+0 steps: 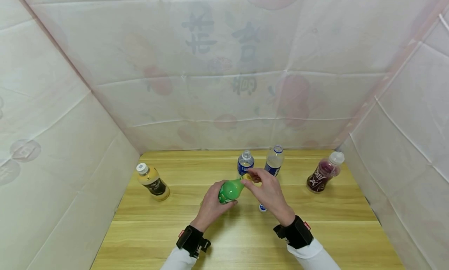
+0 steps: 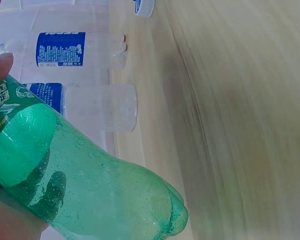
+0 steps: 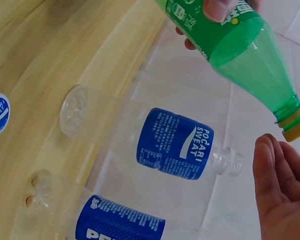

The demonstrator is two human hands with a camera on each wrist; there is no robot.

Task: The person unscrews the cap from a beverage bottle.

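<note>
My left hand grips a green plastic bottle round its labelled body, tilted with its neck to the right. A yellow cap sits on the bottle's neck. My right hand is at the cap; in the right wrist view its loosely bent fingers lie just beneath it, and its thumb is hidden there. Behind the hands stand a clear Pocari Sweat bottle and another clear bottle with a blue label, both with uncapped mouths. A white and blue cap lies on the table below my right hand.
A yellow drink bottle with a white cap stands at the left of the wooden table. On the right is a dark purple drink bottle with a whitish cap. Fabric walls enclose the back and both sides.
</note>
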